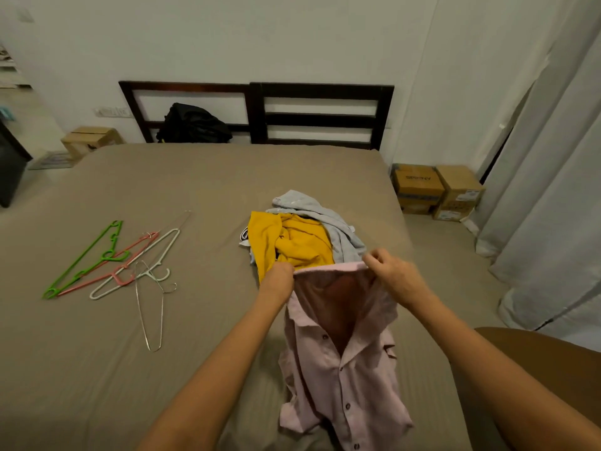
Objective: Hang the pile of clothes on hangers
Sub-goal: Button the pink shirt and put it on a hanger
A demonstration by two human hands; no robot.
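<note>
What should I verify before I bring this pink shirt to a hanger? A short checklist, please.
1. Grip on the pale pink buttoned fabric shirt: ok, left hand and right hand pinch its top edge.
2. Shirt neck open: ok.
3. Hanger in hand: not ok; the green plastic hanger and thin metal wire hanger lie on the brown bed sheet, left.
4. Free hand: not ok, both busy.
5. Shirt clear of the yellow and grey clothes pile: cannot tell.
</note>
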